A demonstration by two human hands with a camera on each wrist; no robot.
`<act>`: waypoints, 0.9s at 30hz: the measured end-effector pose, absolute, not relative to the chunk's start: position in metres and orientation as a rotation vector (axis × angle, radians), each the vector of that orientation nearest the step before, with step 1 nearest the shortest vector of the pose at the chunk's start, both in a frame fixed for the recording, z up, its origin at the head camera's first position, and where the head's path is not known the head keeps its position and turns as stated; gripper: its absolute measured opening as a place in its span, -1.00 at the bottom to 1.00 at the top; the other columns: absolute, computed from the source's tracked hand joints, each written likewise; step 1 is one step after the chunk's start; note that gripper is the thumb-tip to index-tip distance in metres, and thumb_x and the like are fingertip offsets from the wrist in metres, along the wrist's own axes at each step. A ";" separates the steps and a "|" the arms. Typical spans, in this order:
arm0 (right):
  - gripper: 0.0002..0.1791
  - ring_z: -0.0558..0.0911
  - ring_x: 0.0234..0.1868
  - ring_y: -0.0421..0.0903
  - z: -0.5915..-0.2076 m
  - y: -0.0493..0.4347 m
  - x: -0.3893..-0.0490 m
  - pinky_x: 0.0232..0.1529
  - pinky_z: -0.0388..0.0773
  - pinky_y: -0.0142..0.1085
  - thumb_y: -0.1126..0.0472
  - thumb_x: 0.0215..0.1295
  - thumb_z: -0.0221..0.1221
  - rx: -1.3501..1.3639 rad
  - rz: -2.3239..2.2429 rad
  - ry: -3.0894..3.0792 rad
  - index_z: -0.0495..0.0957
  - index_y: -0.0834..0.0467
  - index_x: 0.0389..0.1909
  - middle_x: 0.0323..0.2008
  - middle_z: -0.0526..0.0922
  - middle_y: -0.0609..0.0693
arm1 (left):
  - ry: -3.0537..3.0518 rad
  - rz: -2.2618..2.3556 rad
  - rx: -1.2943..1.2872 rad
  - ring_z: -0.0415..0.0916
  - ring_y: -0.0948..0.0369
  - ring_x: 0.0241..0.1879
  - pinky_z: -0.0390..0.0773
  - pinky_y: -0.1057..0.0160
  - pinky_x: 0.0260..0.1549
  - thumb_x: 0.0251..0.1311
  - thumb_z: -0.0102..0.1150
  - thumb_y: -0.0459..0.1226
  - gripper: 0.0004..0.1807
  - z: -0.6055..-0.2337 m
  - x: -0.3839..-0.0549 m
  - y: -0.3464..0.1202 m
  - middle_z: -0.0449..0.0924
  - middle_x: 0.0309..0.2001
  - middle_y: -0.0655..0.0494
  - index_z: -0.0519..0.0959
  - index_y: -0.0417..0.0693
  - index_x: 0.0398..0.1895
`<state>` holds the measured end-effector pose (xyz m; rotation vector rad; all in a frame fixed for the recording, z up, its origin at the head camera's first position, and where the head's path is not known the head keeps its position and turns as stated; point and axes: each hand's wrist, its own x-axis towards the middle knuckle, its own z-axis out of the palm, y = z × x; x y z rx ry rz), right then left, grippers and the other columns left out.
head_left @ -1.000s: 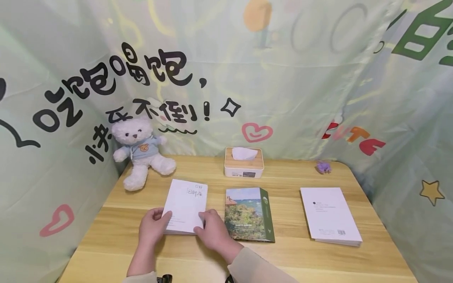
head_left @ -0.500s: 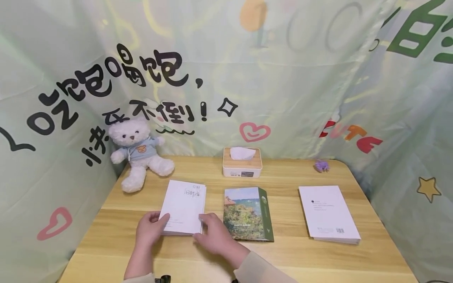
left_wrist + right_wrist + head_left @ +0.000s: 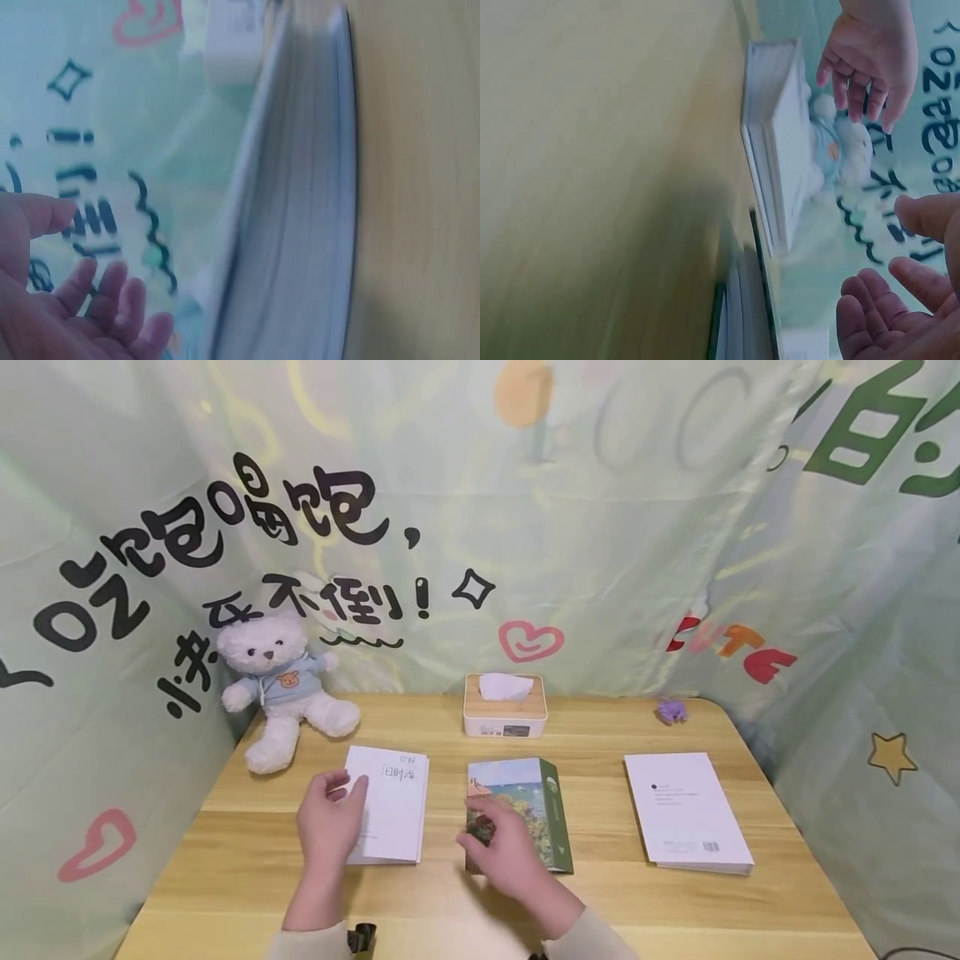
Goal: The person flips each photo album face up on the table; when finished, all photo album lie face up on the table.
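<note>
A thick white book [image 3: 397, 814] with handwritten-style lettering lies at the left of the table. Over its left edge hovers my left hand [image 3: 332, 822], fingers loosely bent and holding nothing; the left wrist view has this hand [image 3: 90, 307] apart from the book's page edges [image 3: 300, 195]. In the middle lies a photo album [image 3: 553, 814] with a painted seaside cover and green spine. My right hand [image 3: 510, 852] is above its lower left part, hiding some of the cover. Thumb and fingers of that hand [image 3: 907, 307] are spread with nothing between them in the right wrist view.
Another white book [image 3: 686, 814] lies back side up at the right. Along the far edge are a white teddy bear [image 3: 288, 693] in a blue hoodie, a tissue box [image 3: 506, 718] and a small purple item [image 3: 672, 711]. Printed cloth walls [image 3: 600, 568] enclose the wooden table [image 3: 420, 910].
Both hands have let go of the left white book. My left hand has risen slightly above it, and my right hand has moved right, over the photo album.
</note>
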<state>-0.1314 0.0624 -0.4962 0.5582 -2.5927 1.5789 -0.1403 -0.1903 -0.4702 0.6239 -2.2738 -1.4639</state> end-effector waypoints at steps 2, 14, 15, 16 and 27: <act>-0.51 0.68 -0.07 0.19 -0.495 0.072 -0.132 -0.06 0.73 -0.08 0.38 0.23 0.45 0.515 1.589 -2.559 0.62 0.37 0.18 0.07 0.68 0.26 | -2.284 -1.442 0.560 0.62 -0.14 0.06 0.56 -0.05 0.07 0.37 0.37 -0.23 -0.62 -0.469 -0.143 -0.175 0.69 0.09 -0.23 0.61 -0.31 0.10; -0.52 0.70 -0.09 0.17 -0.492 0.142 -0.135 -0.17 0.74 -0.14 0.45 0.21 0.46 0.209 1.480 -2.500 0.63 0.40 0.16 0.02 0.69 0.25 | -2.531 -1.647 0.122 0.70 0.03 -0.16 0.74 0.11 -0.22 0.29 0.47 -0.23 -0.57 -0.486 -0.146 -0.104 0.72 0.00 -0.21 0.63 -0.35 0.10; -0.52 0.71 -0.07 0.18 -0.493 0.147 -0.135 -0.15 0.74 -0.10 0.44 0.21 0.46 0.187 1.467 -2.510 0.63 0.39 0.17 0.04 0.70 0.25 | -2.550 -1.661 0.116 0.70 0.03 -0.15 0.74 0.11 -0.22 0.30 0.47 -0.22 -0.56 -0.488 -0.146 -0.100 0.72 0.00 -0.20 0.63 -0.35 0.10; -0.51 0.71 -0.06 0.19 -0.494 0.151 -0.135 -0.14 0.73 -0.07 0.44 0.21 0.47 0.172 1.454 -2.516 0.63 0.39 0.17 0.05 0.70 0.25 | -2.565 -1.672 0.105 0.71 0.03 -0.15 0.74 0.11 -0.23 0.30 0.46 -0.21 -0.55 -0.490 -0.146 -0.097 0.71 0.01 -0.20 0.63 -0.36 0.11; -0.35 0.68 0.05 0.27 -0.506 0.178 -0.124 0.02 0.72 0.07 0.28 0.25 0.50 -0.004 1.438 -2.715 0.52 0.45 0.30 0.17 0.62 0.37 | -2.879 -1.415 -0.103 0.61 -0.11 -0.16 0.69 -0.15 -0.11 0.02 0.63 -0.23 -0.26 -0.504 -0.146 -0.070 0.62 -0.03 -0.31 0.58 -0.43 0.25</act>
